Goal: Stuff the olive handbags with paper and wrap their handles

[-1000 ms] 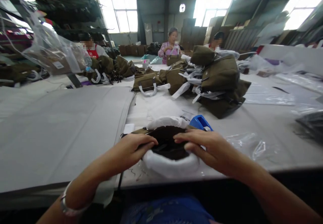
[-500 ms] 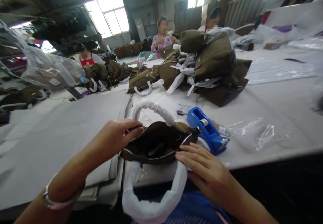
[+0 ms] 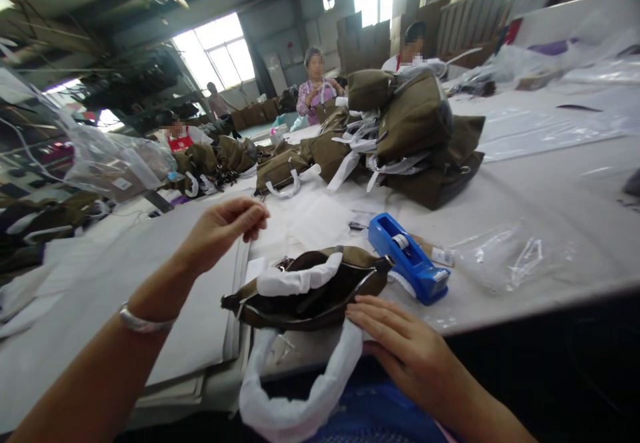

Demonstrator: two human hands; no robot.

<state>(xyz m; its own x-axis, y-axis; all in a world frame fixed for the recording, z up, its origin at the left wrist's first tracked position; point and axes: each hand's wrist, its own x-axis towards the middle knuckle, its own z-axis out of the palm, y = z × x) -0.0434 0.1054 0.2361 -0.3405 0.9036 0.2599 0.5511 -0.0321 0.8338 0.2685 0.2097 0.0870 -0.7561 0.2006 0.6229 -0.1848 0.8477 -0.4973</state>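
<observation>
An olive-brown handbag lies at the table's front edge, its zipped mouth gaping. White wrapping covers both handles: the front handle hangs over the edge, and the back handle lies across the opening. My right hand grips the bag's front rim at the right, fingers along the outside. Above and behind the bag's left end, my left hand is raised clear of it, fingertips pinched together; whatever they may hold is too small to tell. A blue tape dispenser stands just right of the bag.
Large pale sheets are stacked on the left. Behind the bag lies white tissue paper. Several similar bags are piled farther back. Clear plastic lies at right. Co-workers are across the table.
My left hand has let go of the bag's left back rim and risen up and left. The back handle has flopped forward over the opening. My right hand stays on the front rim.
</observation>
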